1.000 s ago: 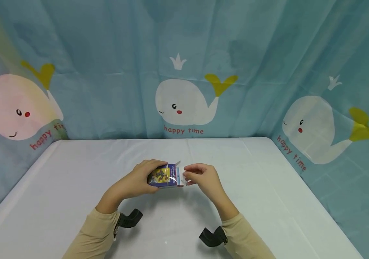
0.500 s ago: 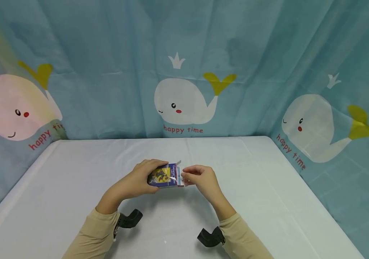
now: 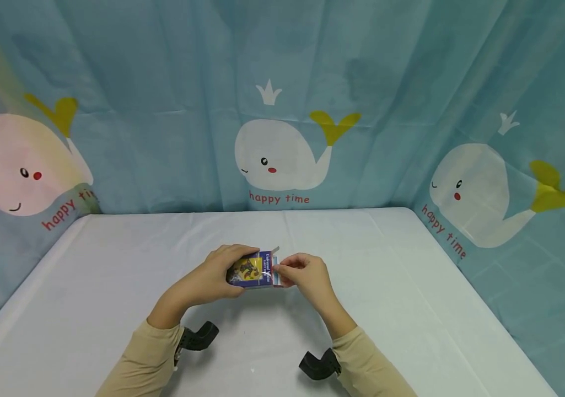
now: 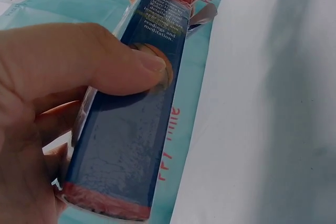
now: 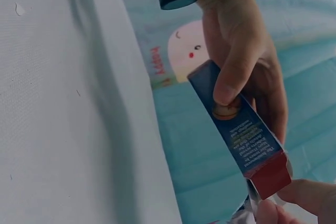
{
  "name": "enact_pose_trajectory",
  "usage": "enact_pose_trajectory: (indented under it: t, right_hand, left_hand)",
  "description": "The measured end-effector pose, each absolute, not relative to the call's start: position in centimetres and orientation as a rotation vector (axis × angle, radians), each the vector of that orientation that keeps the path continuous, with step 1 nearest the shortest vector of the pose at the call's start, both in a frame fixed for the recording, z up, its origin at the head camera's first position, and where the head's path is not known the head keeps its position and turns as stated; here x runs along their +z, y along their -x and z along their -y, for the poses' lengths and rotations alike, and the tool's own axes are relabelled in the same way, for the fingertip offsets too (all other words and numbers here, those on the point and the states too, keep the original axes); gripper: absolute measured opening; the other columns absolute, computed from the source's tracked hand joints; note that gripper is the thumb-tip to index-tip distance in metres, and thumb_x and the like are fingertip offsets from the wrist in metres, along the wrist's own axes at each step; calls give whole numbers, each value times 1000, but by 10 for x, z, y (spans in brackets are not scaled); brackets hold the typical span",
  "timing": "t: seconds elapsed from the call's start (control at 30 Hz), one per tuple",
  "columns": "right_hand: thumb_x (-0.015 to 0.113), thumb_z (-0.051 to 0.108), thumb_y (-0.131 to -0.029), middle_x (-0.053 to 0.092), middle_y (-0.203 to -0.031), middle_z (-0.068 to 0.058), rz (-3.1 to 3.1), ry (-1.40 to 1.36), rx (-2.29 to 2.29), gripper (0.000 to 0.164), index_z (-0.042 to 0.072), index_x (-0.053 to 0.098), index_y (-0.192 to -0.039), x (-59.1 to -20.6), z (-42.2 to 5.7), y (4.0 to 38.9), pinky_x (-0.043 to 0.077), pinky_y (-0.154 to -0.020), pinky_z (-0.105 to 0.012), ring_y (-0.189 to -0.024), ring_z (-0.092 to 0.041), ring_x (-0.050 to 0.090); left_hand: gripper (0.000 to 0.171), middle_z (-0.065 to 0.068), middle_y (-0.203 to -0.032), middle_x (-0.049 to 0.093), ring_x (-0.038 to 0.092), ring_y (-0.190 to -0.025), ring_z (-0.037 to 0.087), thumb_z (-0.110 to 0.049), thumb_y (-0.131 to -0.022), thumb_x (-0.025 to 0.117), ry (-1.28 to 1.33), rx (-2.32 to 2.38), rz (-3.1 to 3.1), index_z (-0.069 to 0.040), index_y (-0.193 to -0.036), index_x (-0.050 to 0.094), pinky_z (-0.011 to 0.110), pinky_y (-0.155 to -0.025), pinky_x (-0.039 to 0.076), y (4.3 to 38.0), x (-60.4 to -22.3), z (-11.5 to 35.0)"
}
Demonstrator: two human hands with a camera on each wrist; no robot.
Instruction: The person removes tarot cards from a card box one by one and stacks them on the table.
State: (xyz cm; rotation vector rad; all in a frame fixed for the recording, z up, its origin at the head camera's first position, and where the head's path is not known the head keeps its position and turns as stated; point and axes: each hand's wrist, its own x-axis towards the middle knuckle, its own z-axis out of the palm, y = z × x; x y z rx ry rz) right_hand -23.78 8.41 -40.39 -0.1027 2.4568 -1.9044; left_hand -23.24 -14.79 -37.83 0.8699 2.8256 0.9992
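In the head view, my left hand grips a small purple-blue tarot card box with a yellow picture on its front. The box is held above the white table, its open end facing right. On the box's narrow blue side, the left thumb presses flat, with fingers behind. My right hand has its thumb and fingertips pinched at the open end. A red end flap stands out there, with the right fingertips right beside it. What lies inside the box is hidden.
A white cloth covers the table. Behind and at the sides hangs a blue curtain printed with whales. Black wrist mounts sit on both forearms, below the hands.
My right hand has moved slightly left, bringing its fingertips up against the box's open end; the white piece there now shows less. The left hand and box have hardly moved.
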Motion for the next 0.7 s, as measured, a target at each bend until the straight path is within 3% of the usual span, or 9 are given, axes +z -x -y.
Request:
enact_pose_trajectory:
  t: [0.27, 0.7]
  right_hand:
    - [79, 18, -84, 70, -74, -8, -2485, 83, -1884, 23, -3, 69, -85, -408, -81, 239, 59, -62, -38, -54, -9, 62]
    - [77, 20, -86, 71, -76, -7, -2486, 99, -1866, 23, -2, 69, -84, -407, -82, 237, 59, -65, -42, -56, -9, 61]
  left_hand:
    - [77, 8, -144, 54, 47, -124, 30, -7, -75, 78, -874, 1012, -2807, -16, -146, 48, 52, -100, 34, 231, -377, 146]
    - [78, 9, -145, 52, 46, -127, 31, -7, -75, 78, -863, 1030, -2799, -16, -147, 48, 55, -102, 33, 230, -377, 145]
